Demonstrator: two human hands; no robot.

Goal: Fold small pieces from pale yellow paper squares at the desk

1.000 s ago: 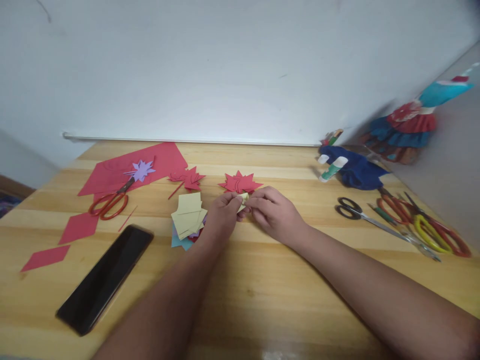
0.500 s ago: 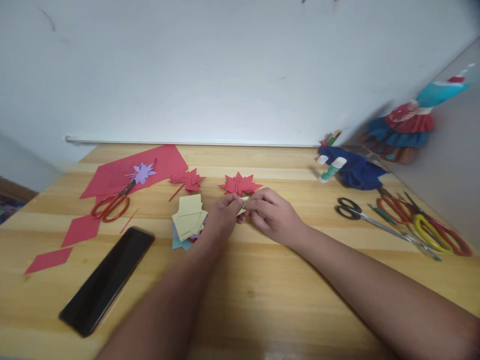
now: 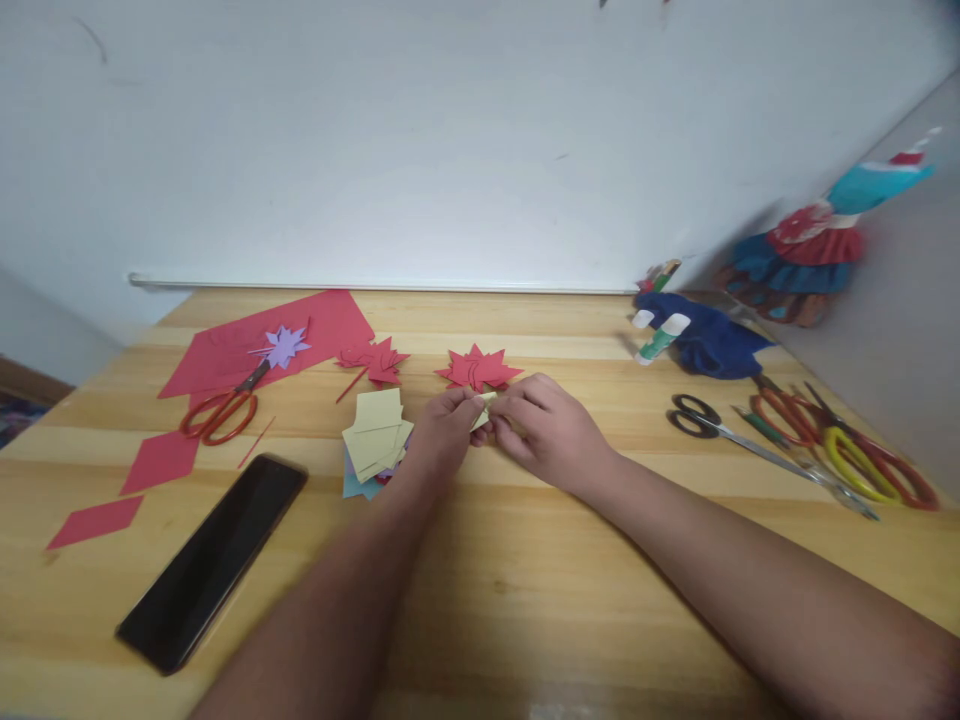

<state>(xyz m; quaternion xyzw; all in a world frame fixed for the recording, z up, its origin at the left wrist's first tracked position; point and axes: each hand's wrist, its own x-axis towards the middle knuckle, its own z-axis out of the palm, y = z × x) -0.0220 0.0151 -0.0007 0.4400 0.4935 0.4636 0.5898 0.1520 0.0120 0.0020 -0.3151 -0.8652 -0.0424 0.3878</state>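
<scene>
Between my two hands is a small piece of pale yellow paper (image 3: 484, 408), mostly covered by fingers. My left hand (image 3: 448, 428) is closed on its left side, thumb on top. The fingers of my right hand (image 3: 546, 425) pinch its right edge. Just beyond the hands lies a red paper star shape (image 3: 478, 367), and a second red cut-out (image 3: 384, 360) sits to its left. Left of my left wrist, a stack of yellow paper squares (image 3: 377, 435) rests over blue paper (image 3: 356, 480).
A phone (image 3: 214, 560), orange-handled scissors (image 3: 225, 412), a purple star (image 3: 285, 347) and red paper (image 3: 202, 350) lie left. On the right are black-handled scissors (image 3: 697, 415), several other cutting tools, a glue stick (image 3: 663, 338) and dark blue cloth (image 3: 716, 340). A whiteboard (image 3: 412, 150) stands behind.
Both hands stay in nearly the same place, still on the yellow paper. The whole view has shifted very slightly; nothing on the table has moved.
</scene>
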